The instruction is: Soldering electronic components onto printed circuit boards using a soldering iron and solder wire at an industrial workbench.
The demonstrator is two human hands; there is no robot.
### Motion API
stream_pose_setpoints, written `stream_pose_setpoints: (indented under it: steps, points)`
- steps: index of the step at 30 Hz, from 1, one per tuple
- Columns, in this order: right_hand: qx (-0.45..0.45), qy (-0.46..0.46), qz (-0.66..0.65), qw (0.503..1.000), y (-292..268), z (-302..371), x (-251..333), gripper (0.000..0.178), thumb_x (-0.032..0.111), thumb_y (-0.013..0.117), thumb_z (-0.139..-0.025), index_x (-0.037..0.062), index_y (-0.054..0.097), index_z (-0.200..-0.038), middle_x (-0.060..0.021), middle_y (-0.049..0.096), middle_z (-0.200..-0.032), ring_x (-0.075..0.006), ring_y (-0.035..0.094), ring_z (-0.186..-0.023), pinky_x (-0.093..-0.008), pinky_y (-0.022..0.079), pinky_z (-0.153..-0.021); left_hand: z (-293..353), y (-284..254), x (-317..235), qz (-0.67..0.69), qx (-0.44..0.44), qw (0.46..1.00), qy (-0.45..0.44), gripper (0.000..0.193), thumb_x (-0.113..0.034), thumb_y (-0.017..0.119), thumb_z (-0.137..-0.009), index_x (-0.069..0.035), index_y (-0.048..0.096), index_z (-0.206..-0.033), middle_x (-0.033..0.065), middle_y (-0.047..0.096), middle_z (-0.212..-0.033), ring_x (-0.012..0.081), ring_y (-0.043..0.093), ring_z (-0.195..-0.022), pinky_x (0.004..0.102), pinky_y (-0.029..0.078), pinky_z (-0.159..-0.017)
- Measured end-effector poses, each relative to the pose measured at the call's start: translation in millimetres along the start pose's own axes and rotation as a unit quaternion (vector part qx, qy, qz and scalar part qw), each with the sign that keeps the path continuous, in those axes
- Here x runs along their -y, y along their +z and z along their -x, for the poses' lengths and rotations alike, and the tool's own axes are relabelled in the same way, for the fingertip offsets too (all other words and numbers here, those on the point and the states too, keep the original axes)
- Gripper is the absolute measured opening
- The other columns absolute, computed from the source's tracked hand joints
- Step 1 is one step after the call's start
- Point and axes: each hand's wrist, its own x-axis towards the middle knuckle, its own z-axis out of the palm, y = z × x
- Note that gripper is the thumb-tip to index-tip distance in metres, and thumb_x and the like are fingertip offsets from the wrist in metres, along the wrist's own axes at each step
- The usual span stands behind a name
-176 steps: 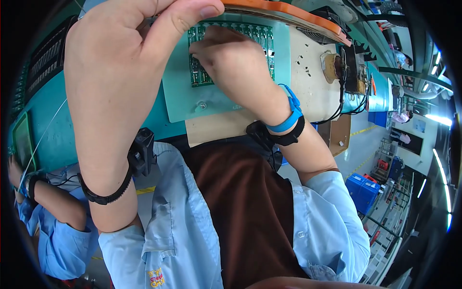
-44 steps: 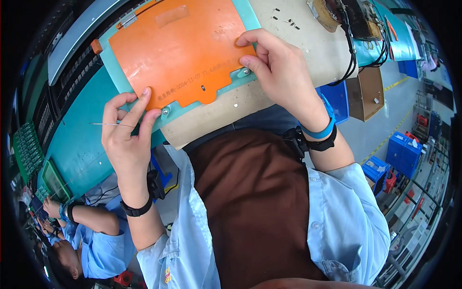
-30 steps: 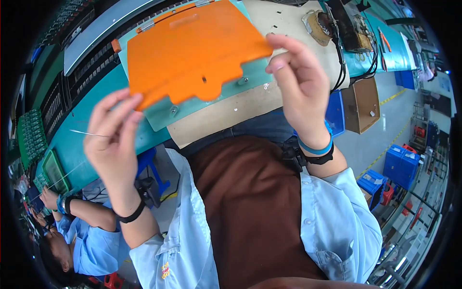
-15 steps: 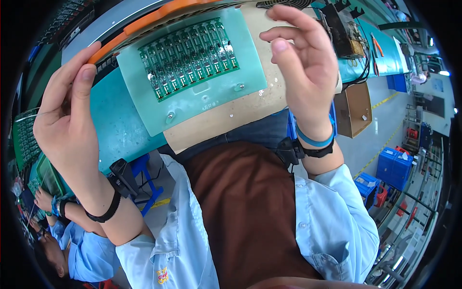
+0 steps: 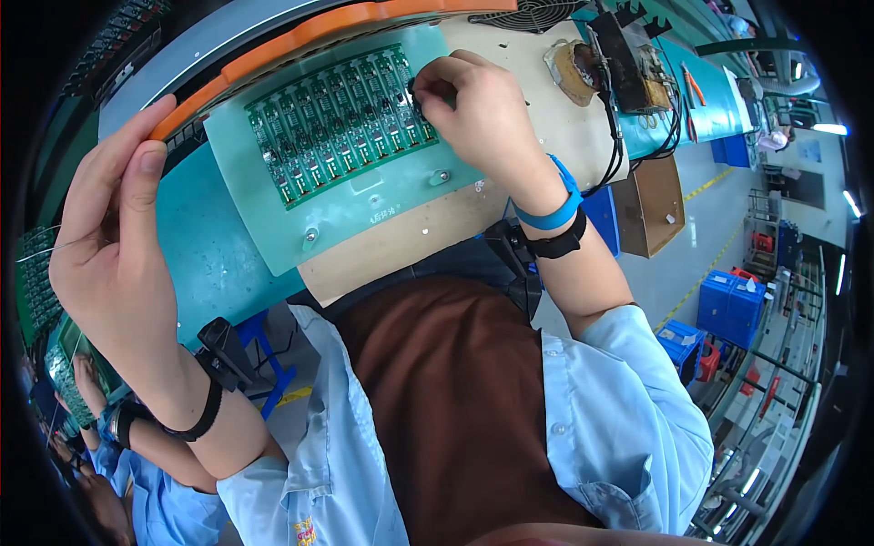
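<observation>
A panel of narrow green circuit boards (image 5: 341, 123) lies in a pale green fixture plate (image 5: 373, 209) on the bench. Over the panel's right end is my right hand (image 5: 478, 114), its thumb and fingers pinched together at the edge. A small dark bit shows at those fingertips, too hidden to name. My left hand (image 5: 114, 246) is raised left of the plate, beside the orange rail (image 5: 300, 50). Its lower fingers curl towards the palm, while forefinger and thumb reach out close together. Thin wire-like lines run to its outer side; what it holds is hidden.
On the right stand a round tan pad (image 5: 574, 73), a dark metal device (image 5: 628, 64) with black cables, and orange-handled pliers (image 5: 694, 86). A cardboard box (image 5: 651, 205) sits below the bench. At the lower left, a co-worker's arm (image 5: 159, 437) reaches towards other boards.
My right hand has come left from above the bench onto the panel's right end, its spread fingers now pinched. My left hand keeps its place by the rail. The whole view has shifted slightly.
</observation>
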Motion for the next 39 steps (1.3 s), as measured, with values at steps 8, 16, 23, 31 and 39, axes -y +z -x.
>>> stream_pose_setpoints:
  steps: [8,16,23,31,39]
  points:
    - [0.065,0.046,-0.078,0.994,-8.8,-8.0,-6.1,0.013,0.004,0.073,-0.084,0.002,0.075,-0.096,-0.0074,0.073,-0.085,-0.0165,0.069,-0.074,-0.0307,0.056,-0.072,-0.3,3.2,4.5,0.008,0.002,1.0,0.017,0.023,-0.018,0.068,-0.103,-0.01,0.078,-0.123,0.0034,0.077,-0.114,0.0072,0.067,-0.092,0.0189,0.05,-0.079]
    - [0.026,0.054,-0.089,0.994,-6.0,-6.6,-5.3,0.011,0.006,0.073,-0.086,0.0024,0.074,-0.096,-0.0086,0.072,-0.084,-0.0192,0.068,-0.072,-0.0323,0.056,-0.07,1.1,-2.3,0.7,0.003,0.028,1.0,0.013,0.023,-0.018,0.069,-0.103,-0.01,0.078,-0.123,0.0043,0.077,-0.115,0.0085,0.067,-0.092,0.0197,0.049,-0.077]
    - [0.015,-0.058,0.003,0.998,-1.4,-11.1,5.3,0.009,0.008,0.074,-0.084,0.005,0.075,-0.093,-0.0126,0.069,-0.087,-0.0321,0.069,-0.075,-0.038,0.057,-0.069,1.1,0.7,-0.6,0.004,0.038,0.999,-0.002,0.023,-0.019,0.07,-0.102,-0.01,0.079,-0.122,0.004,0.077,-0.116,0.0097,0.067,-0.091,0.02,0.048,-0.074]
    - [0.021,-0.068,0.051,0.996,8.9,-12.6,23.1,0.007,0.01,0.073,-0.083,0.007,0.074,-0.088,-0.0114,0.069,-0.086,-0.0335,0.068,-0.08,-0.0426,0.057,-0.072,0.6,-0.3,-3.3,0.008,0.033,0.999,-0.003,0.022,-0.018,0.07,-0.102,-0.01,0.079,-0.121,0.0038,0.077,-0.115,0.0097,0.067,-0.09,0.0197,0.047,-0.072]
    - [0.024,-0.119,0.017,0.992,32.7,-17.3,39.4,0.005,0.011,0.072,-0.082,0.0089,0.072,-0.087,-0.0096,0.07,-0.083,-0.0324,0.068,-0.083,-0.0441,0.057,-0.074,-0.3,-1.6,-5.9,0.01,0.047,0.999,-0.019,0.022,-0.016,0.07,-0.102,-0.009,0.079,-0.12,0.0042,0.076,-0.114,0.0101,0.067,-0.094,0.0201,0.049,-0.079]
